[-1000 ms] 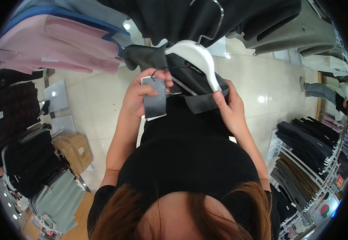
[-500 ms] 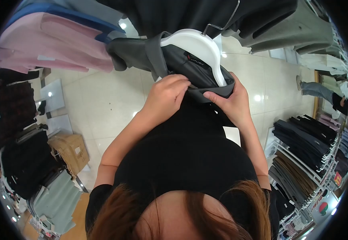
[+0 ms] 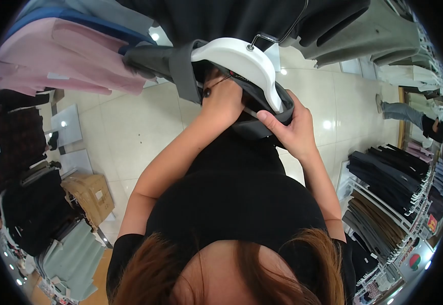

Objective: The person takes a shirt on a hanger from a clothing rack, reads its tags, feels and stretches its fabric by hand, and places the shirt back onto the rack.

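A dark grey collared garment (image 3: 183,76) hangs on a white hanger (image 3: 247,56) with a metal hook, in front of my chest. My left hand (image 3: 224,99) reaches into its neck opening below the hanger; the fingers are hidden inside. A thin dark cord and a small dark round piece show beside that wrist. Closed on the collar's edge, my right hand (image 3: 295,127) has its thumb on the near side and its fingers behind, close to the hanger's right end. Part of a label shows inside the neck.
A pink garment (image 3: 74,56) hangs at the upper left, a grey-green one (image 3: 364,40) at the upper right. Racks of trousers (image 3: 384,175) stand on the right. A cardboard box (image 3: 90,195) sits on the left. A person's leg (image 3: 404,112) shows at the far right.
My left hand has moved from the front edge of the opening into the garment, and its fingers have gone out of sight. The hanger and garment have shifted slightly left. My right hand keeps its hold.
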A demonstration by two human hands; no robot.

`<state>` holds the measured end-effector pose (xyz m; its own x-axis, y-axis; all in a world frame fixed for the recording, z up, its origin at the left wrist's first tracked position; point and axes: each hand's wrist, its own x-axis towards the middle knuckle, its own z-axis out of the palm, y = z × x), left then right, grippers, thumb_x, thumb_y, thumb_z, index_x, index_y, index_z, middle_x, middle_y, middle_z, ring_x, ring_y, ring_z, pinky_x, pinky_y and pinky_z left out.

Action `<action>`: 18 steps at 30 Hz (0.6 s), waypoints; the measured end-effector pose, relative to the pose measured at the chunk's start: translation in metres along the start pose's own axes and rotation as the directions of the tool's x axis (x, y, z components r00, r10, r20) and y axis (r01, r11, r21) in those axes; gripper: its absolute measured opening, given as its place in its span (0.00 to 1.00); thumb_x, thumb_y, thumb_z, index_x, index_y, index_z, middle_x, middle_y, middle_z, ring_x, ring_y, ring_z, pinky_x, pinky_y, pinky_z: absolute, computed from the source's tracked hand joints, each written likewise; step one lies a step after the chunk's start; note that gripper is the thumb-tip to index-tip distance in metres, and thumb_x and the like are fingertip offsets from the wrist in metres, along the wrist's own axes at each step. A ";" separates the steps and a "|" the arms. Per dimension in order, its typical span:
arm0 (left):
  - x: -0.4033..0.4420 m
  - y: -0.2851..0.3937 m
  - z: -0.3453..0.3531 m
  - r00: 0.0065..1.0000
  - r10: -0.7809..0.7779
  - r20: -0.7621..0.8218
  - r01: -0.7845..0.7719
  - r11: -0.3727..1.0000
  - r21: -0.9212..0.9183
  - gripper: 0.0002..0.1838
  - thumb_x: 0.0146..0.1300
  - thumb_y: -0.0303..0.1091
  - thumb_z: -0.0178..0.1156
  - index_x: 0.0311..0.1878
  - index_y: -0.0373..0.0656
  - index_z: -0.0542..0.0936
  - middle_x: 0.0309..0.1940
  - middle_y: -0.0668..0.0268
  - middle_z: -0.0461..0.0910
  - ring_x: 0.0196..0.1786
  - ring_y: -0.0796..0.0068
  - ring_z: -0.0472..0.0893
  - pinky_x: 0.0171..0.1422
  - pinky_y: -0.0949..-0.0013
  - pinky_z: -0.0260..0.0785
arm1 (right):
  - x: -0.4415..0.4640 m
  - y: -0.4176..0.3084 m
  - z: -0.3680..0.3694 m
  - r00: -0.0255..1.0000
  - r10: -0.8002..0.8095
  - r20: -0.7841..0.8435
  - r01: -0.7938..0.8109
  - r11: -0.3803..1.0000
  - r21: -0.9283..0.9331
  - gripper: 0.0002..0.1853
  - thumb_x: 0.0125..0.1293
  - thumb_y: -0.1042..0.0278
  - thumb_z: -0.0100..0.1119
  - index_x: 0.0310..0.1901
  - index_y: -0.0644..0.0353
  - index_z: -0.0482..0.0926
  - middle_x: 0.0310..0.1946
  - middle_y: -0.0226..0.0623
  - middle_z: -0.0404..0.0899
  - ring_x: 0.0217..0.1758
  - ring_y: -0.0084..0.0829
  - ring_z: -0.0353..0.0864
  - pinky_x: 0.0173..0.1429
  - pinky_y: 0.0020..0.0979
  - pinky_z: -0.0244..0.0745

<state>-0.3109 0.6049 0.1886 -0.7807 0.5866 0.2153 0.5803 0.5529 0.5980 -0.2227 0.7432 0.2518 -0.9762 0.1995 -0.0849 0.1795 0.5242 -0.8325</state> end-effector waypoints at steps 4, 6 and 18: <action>-0.004 0.010 -0.017 0.994 0.105 -0.014 -0.106 0.988 -0.110 0.12 0.48 0.25 0.60 0.38 0.36 0.78 0.36 0.54 0.78 0.43 0.55 0.76 0.47 0.59 0.68 | 0.005 0.003 -0.009 0.996 0.087 -0.019 -0.085 0.991 0.101 0.26 0.55 0.47 0.60 0.41 0.66 0.75 0.24 0.37 0.77 0.28 0.27 0.76 0.36 0.25 0.70; -0.018 0.016 -0.031 0.965 0.202 -0.169 -0.231 0.956 -0.179 0.10 0.50 0.23 0.60 0.38 0.34 0.77 0.35 0.55 0.78 0.42 0.56 0.77 0.47 0.64 0.69 | 0.008 0.008 -0.011 0.991 0.118 -0.057 -0.109 0.983 0.146 0.26 0.57 0.46 0.58 0.41 0.66 0.75 0.24 0.35 0.76 0.28 0.24 0.74 0.36 0.24 0.69; -0.001 0.003 -0.028 0.935 -0.323 0.150 0.313 0.543 -0.780 0.16 0.49 0.25 0.63 0.42 0.30 0.74 0.38 0.55 0.78 0.40 0.67 0.80 0.43 0.68 0.72 | 0.007 -0.011 -0.004 0.998 -0.042 0.043 0.044 0.998 -0.034 0.29 0.42 0.50 0.72 0.42 0.62 0.74 0.25 0.41 0.80 0.31 0.38 0.82 0.37 0.30 0.74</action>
<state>-0.3146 0.5895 0.2118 -0.8820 0.4587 -0.1078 -0.1100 0.0220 0.9937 -0.2313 0.7424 0.2622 -0.9872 0.1415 -0.0730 0.1407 0.5599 -0.8166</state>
